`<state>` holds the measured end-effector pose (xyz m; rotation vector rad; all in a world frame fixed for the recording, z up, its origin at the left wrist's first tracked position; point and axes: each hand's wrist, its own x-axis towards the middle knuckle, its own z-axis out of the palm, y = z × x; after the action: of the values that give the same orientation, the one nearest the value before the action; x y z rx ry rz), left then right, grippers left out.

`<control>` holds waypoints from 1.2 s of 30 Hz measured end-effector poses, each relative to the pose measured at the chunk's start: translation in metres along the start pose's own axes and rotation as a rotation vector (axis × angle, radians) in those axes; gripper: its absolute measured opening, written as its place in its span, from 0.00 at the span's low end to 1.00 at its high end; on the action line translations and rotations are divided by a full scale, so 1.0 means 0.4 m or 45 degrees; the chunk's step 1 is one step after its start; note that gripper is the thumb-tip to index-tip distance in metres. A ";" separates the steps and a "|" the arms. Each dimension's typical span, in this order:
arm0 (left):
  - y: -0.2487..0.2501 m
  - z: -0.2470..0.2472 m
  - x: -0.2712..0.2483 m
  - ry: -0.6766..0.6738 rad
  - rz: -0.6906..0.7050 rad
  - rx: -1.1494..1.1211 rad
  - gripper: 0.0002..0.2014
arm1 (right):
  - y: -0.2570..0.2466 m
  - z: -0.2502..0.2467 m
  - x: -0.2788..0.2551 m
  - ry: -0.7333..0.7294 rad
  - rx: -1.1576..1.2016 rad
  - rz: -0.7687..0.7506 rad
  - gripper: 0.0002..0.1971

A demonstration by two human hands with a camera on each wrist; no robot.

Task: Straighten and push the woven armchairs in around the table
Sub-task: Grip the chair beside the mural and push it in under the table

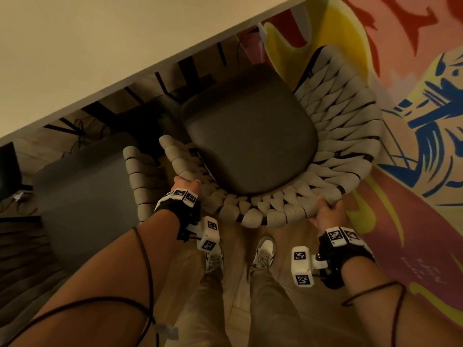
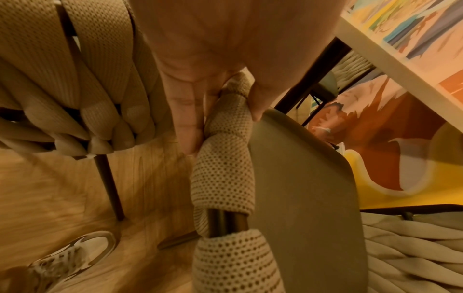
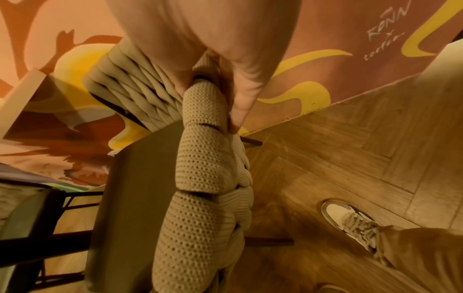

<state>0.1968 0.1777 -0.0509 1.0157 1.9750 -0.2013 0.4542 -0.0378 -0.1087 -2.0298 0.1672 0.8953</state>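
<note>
A woven armchair with beige padded bands and a dark seat cushion stands in front of me, its seat front partly under the white table. My left hand grips the padded top rim at the chair's left rear. My right hand grips the same rim at its right rear, thumb and fingers wrapped round it. A second woven armchair with a grey seat stands close on the left, its rim almost touching the first.
A painted mural wall runs close along the chair's right side. Black table legs and cables show under the table. My two feet stand on the wooden floor just behind the chair.
</note>
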 end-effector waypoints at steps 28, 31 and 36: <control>-0.039 -0.040 0.010 0.040 -0.013 0.045 0.33 | -0.014 0.001 -0.047 0.097 0.037 0.205 0.23; -0.037 -0.038 0.006 0.040 -0.003 0.044 0.33 | -0.019 -0.003 -0.043 0.085 0.062 0.222 0.21; -0.039 -0.041 0.004 0.047 0.008 0.100 0.33 | -0.020 -0.001 -0.045 0.085 0.041 0.225 0.23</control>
<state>0.1747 0.1767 -0.0460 1.0828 2.0100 -0.2599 0.4446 -0.0370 -0.0916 -2.0395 0.4012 0.9272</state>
